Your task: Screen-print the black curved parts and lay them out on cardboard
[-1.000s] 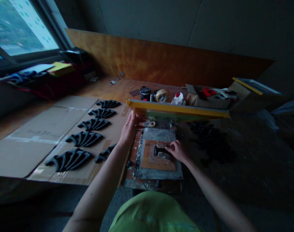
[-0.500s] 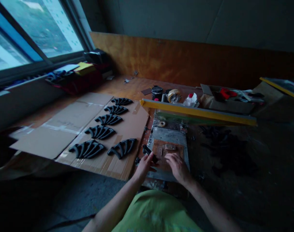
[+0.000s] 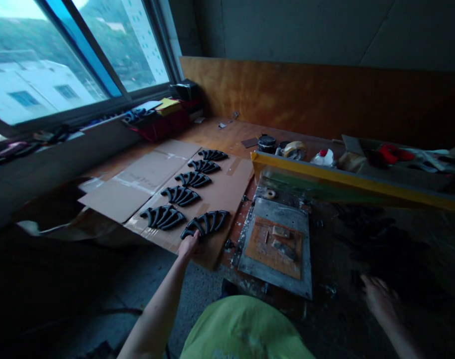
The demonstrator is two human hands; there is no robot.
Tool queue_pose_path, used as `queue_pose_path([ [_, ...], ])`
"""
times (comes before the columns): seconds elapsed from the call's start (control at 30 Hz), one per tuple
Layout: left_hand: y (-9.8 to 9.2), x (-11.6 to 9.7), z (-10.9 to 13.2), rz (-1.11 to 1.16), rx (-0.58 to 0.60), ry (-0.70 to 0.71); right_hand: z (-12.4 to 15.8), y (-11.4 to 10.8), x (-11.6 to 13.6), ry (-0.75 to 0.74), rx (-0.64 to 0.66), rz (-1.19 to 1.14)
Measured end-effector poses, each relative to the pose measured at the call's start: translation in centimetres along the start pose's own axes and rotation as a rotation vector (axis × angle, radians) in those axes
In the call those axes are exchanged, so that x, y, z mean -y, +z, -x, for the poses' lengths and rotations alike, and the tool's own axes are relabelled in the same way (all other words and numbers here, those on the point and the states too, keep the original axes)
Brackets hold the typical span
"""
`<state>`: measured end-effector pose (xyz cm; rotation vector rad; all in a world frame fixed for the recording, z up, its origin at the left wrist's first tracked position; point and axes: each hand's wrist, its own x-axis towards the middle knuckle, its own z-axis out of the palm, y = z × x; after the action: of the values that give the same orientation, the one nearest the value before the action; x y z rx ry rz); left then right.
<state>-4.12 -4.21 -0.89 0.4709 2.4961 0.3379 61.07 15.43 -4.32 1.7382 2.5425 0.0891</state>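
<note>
The left hand (image 3: 189, 245) is touching the near left end of the front black fan (image 3: 209, 223), which is lying on the cardboard (image 3: 240, 175) over the counter (image 3: 208, 133). Its grip is reaching the fan's edge with the fingers bent; whether it is closing on a piece, one cannot tell. The fan's long axis is running from this hand away to the right, slightly toward the far side; the left hand is therefore the nearer one. Five other black fans (image 3: 188, 178) are lying in a row beyond and to the left.

The right hand (image 3: 380, 295) is resting well apart, across the metal plate (image 3: 246, 259), beside the dark heap (image 3: 394, 249). A small dark piece (image 3: 356, 279) is showing at its fingertips; shadow is hiding how far that grip is opening.
</note>
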Motion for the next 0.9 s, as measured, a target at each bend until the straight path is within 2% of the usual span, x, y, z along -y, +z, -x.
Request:
queue_pose_path([
  [0.07, -0.4, -0.4, -0.4, -0.019, 0.021, -0.003, -1.6, -0.6, 2.1, 0.005, -0.065, -0.142],
  [0.17, -0.9, -0.5, 0.4, -0.069, -0.004, -0.009, -4.0, -2.4, 7.5, 0.030, -0.226, -0.434],
  [0.2, -0.8, -0.6, 1.1, -0.086, -0.044, -0.009, -4.6, -3.3, 9.7, 0.028, -0.273, -0.536],
  [0.27, -0.2, -1.0, 2.6, -0.130, -0.198, 0.059, -5.4, -5.3, 14.1, -0.011, -0.313, -0.729],
  [0.37, 1.8, -2.4, 5.0, -0.217, -0.427, 0.287, -6.1, -8.3, 19.6, -0.135, -0.290, -0.912],
  [0.43, 3.2, -3.6, 5.9, -0.258, -0.448, 0.348, -6.4, -9.6, 22.0, -0.237, -0.225, -0.964],
  [0.5, 4.4, -4.7, 6.2, -0.265, -0.421, 0.323, -6.8, -9.9, 23.3, -0.314, -0.169, -0.965],
  [0.6, 5.3, -6.1, 5.7, -0.240, -0.396, 0.269, -7.4, -9.1, 24.1, -0.390, -0.174, -0.888],
  [0.77, 6.0, -7.4, 4.5, -0.165, -0.397, 0.145, -7.7, -8.1, 24.5, -0.481, -0.266, -0.660],
  [0.9, 5.8, -7.6, 4.0, -0.151, -0.439, 0.121, -7.7, -8.1, 24.9, -0.504, -0.373, -0.551],
])
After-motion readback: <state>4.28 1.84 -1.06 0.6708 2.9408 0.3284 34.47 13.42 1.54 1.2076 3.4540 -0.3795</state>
